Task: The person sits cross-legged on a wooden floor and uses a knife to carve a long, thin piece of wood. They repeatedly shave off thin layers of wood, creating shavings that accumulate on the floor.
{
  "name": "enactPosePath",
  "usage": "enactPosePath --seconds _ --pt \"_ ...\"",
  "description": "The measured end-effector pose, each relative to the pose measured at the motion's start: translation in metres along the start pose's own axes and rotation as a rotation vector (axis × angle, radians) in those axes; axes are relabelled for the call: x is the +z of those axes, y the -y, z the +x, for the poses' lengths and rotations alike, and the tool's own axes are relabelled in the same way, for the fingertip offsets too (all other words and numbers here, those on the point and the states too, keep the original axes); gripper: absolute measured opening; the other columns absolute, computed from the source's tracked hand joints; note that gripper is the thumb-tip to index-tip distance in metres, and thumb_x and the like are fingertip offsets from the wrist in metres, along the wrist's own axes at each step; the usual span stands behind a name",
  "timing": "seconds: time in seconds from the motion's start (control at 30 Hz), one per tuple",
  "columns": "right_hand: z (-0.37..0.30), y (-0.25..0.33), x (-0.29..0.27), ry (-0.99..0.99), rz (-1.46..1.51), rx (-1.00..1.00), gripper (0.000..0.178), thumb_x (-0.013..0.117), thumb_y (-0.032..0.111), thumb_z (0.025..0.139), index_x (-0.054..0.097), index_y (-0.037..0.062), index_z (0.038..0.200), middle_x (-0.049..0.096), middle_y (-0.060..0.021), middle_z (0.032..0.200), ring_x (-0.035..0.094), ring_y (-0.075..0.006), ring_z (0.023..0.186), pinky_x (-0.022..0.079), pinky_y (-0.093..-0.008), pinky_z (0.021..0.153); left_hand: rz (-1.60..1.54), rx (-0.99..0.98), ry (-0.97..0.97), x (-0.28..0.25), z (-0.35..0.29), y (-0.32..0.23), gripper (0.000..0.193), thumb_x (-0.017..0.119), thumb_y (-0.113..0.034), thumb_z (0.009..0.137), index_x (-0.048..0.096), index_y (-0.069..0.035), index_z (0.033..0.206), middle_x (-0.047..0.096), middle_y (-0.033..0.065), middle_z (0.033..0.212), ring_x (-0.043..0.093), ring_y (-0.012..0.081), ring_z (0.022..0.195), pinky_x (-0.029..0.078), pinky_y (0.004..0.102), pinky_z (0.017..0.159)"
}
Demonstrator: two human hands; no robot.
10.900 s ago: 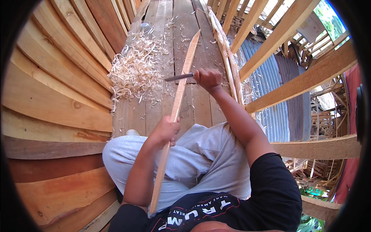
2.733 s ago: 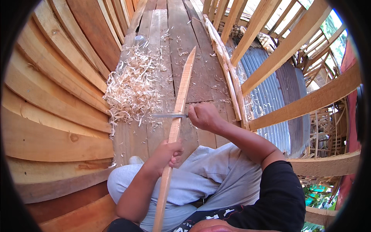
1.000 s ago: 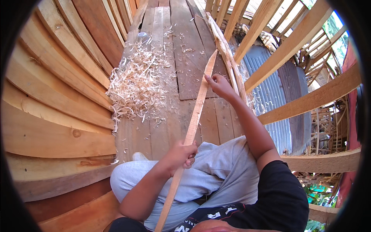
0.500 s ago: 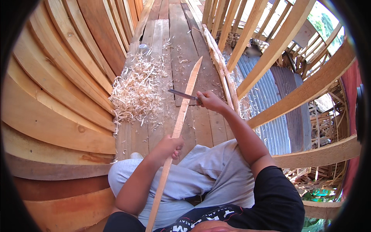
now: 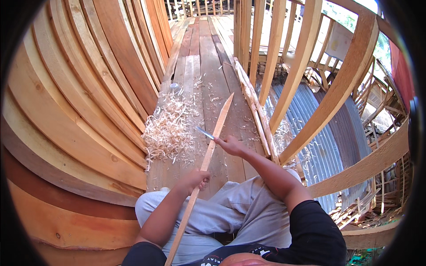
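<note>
A long, flat strip of pale wood (image 5: pixel 207 155) slants up from my lap, its pointed end toward the far floor. My left hand (image 5: pixel 195 181) is closed around it near the middle, above my crossed legs. Farther up, my right hand (image 5: pixel 231 145) grips a knife (image 5: pixel 205 132) by its handle, which the fingers mostly hide. The blade lies across the strip and sticks out to its left, with its flat catching the light. The strip's lower end runs down past my left forearm to the bottom of the view.
Curled wood shavings (image 5: pixel 171 128) are heaped on the plank floor (image 5: pixel 194 40) at left, by a small clear object (image 5: pixel 175 87). Boards (image 5: pixel 102 62) line the left side. Peeled poles (image 5: pixel 254 104) and upright slats (image 5: pixel 306 66) border the right, with corrugated metal sheets (image 5: pixel 317 146) beyond.
My view has tilted up, showing more of the far floor. The knife has slid down the strip toward my left hand, and its blade now looks brighter. Both hands keep their holds.
</note>
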State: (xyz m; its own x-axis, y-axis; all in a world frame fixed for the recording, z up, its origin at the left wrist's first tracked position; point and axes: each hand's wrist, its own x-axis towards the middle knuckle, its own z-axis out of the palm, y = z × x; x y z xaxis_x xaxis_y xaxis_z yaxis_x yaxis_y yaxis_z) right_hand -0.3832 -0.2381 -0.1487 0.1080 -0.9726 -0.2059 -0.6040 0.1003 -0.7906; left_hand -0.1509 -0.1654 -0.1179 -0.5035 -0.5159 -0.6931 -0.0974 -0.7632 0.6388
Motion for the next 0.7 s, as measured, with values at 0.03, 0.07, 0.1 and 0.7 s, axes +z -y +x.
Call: enactPosePath --seconds 0.03,0.07,0.1,0.7 --pt "-0.002 0.004 0.000 0.046 0.089 0.068 0.071 0.044 0.063 0.092 0.047 0.0042 0.053 0.042 -0.0064 0.045 0.039 -0.0191 0.040 0.030 -0.0383 0.041 0.020 0.013 0.002 -0.002 0.001 0.001 0.011 0.056 -0.004 0.080 0.046 -0.008 0.079 0.044 -0.0014 0.061 0.040 0.0046 0.045 0.032 0.0191 0.034" --pt "-0.005 0.006 -0.001 0.094 0.178 0.143 0.069 0.045 0.063 0.092 0.045 0.0077 0.050 0.040 -0.0038 0.044 0.037 -0.0166 0.038 0.028 -0.0360 0.039 0.039 0.019 0.006 -0.004 0.002 0.003 0.010 0.056 -0.004 0.080 0.047 -0.008 0.079 0.044 -0.0013 0.062 0.040 0.0045 0.045 0.032 0.0192 0.034" --pt "-0.006 0.009 -0.004 0.152 0.287 0.191 0.067 0.045 0.063 0.092 0.041 0.0112 0.050 0.037 -0.0013 0.044 0.034 -0.0143 0.038 0.025 -0.0342 0.038 0.060 0.025 0.011 -0.005 0.003 0.004 0.010 0.056 -0.005 0.080 0.047 -0.008 0.079 0.044 -0.0011 0.062 0.040 0.0045 0.045 0.032 0.0192 0.033" --pt "0.006 -0.089 -0.070 -0.699 0.316 0.565 0.068 0.064 0.051 0.082 0.064 -0.0122 0.107 0.064 -0.0301 0.110 0.061 -0.0408 0.110 0.047 -0.0426 0.094 0.059 0.031 0.000 -0.002 0.019 0.019 0.018 0.056 -0.013 0.090 0.042 -0.014 0.079 0.039 -0.0052 0.059 0.035 0.0012 0.043 0.027 0.0162 0.033"
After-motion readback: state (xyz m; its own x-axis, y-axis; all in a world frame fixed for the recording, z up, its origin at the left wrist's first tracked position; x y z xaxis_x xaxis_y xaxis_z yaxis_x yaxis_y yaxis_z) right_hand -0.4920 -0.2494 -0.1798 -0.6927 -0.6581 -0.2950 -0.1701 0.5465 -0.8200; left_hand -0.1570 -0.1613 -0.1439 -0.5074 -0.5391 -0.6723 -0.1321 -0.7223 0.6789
